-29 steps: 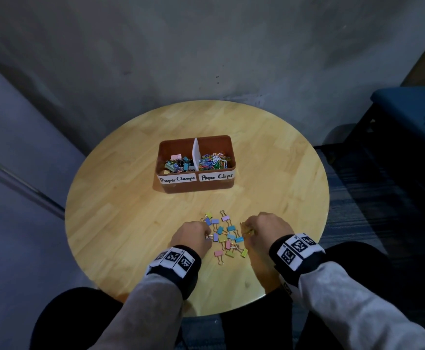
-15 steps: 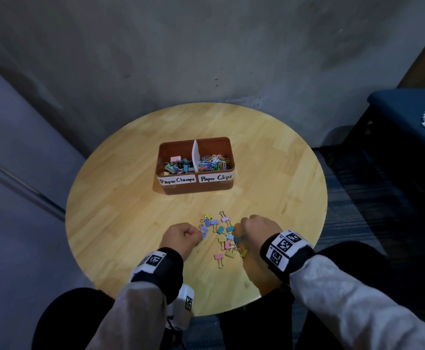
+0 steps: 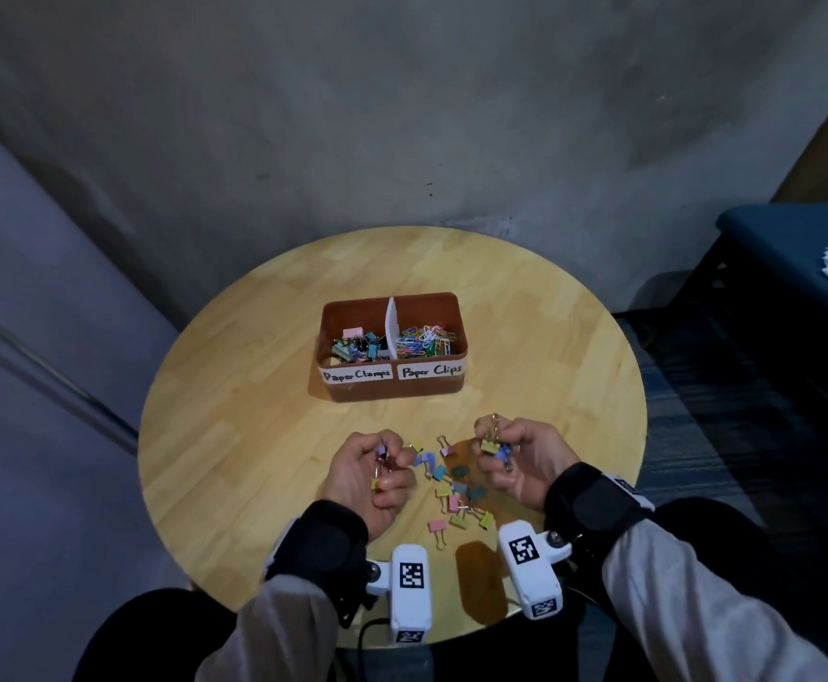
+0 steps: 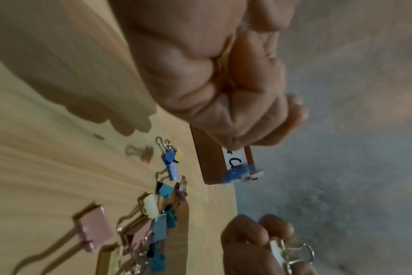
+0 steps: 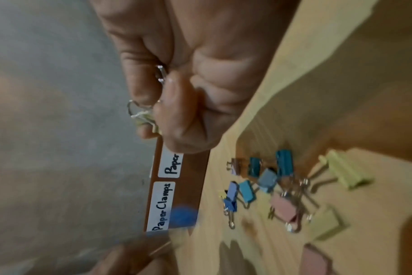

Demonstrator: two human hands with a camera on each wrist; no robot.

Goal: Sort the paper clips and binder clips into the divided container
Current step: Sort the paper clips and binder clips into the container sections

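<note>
Both hands are lifted just above the round wooden desk [image 3: 235, 435], palms turned up, each with its fingers curled round a small bunch of binder clips. The left hand [image 3: 370, 477] has its grip pinched on a few clips; a purple one and a yellow one show between thumb and fingers. The right hand [image 3: 520, 465] is closed the same way on its own bunch, with a yellow and a blue clip and their wire handles poking out at the top.

Between the hands, the remaining pile of binder clips [image 3: 456, 494] lies loose on the desk in pink, yellow, blue and teal, some touching or overlapping. Farther back stands the divided container [image 3: 392, 388], a brown box with a white divider. Its left half, labelled "Paper Clamps", holds binder clips; its right half, labelled "Paper Clips", holds a tangle of coloured paper clips [image 3: 424, 342]. I see no loose paper clips on the desk.

These clips look light, small and stiff, with smooth painted bodies and thin wire loops that swing and snag on one another. Taking them by the body, or cupping several in a closed palm as here, seems the surest hold; pinching a loop alone would probably let the clip dangle and slip. Both handfuls likely belong in the left half.
</note>
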